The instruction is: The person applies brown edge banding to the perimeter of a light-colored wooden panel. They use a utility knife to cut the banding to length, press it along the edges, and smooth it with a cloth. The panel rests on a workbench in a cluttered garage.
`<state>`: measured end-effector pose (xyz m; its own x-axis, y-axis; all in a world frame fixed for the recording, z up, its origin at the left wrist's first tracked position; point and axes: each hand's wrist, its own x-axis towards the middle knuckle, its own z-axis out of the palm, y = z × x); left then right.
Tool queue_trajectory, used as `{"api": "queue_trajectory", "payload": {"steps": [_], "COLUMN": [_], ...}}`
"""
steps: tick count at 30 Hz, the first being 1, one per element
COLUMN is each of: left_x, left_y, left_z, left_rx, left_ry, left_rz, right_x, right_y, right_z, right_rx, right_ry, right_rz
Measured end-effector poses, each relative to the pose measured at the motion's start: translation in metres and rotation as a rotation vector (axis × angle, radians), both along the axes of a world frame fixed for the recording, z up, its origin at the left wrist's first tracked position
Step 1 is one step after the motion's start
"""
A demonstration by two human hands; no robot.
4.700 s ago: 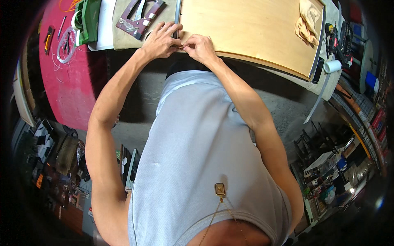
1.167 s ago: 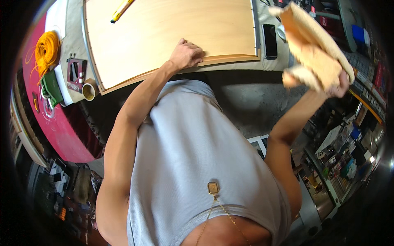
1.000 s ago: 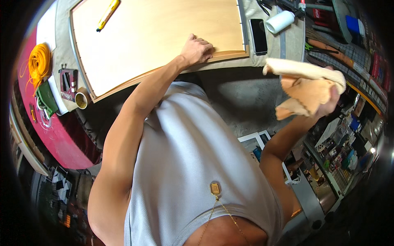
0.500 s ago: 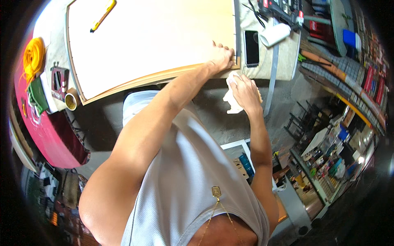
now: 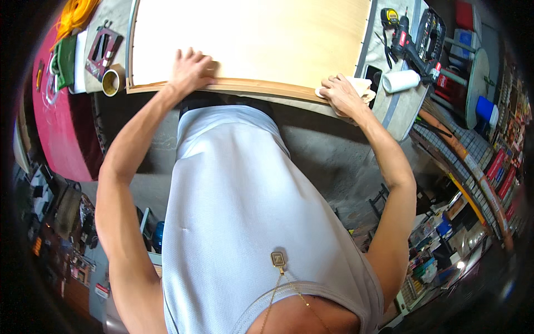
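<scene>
right hand (image 5: 340,94) presses a pale cloth (image 5: 361,87) on the near edge of the board (image 5: 250,39) – fingers curled over it. left hand (image 5: 189,69) lies flat, fingers spread, holding the board down. wiping looks barely begun – most of the edge remains. beyond: tape roll (image 5: 113,80), drill (image 5: 409,44).

board (image 5: 267,39): large pale wooden sheet, flat on the workbench, darker edge strip along its near side | cloth (image 5: 361,87): cream rag, crumpled, at the board's near right corner
</scene>
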<state>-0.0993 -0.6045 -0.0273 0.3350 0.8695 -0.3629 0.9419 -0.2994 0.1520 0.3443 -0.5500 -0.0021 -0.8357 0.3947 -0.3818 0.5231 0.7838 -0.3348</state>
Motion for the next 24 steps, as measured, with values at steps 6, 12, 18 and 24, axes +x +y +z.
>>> {"api": "queue_trajectory", "payload": {"steps": [6,12,18,24], "left_x": [-0.104,-0.150,-0.160,-0.155], "left_y": [-0.045,-0.090,-0.098,-0.107], "left_z": [0.028,-0.022,-0.021,-0.012], "left_rx": [0.232,0.333,0.398,0.491], "left_ry": [0.153,-0.149,-0.325,-0.603], "left_rz": [0.463,1.369,1.380,1.391], "right_x": [-0.001,-0.040,-0.135,-0.242], "right_y": [0.011,0.011,0.006,-0.004], "right_z": [-0.008,-0.025,-0.052,-0.057], "right_rx": [-0.154,-0.152,-0.168,-0.129], "right_ry": [0.137,0.315,0.388,0.469], "right_rz": [0.024,0.129,0.173,0.141]}}
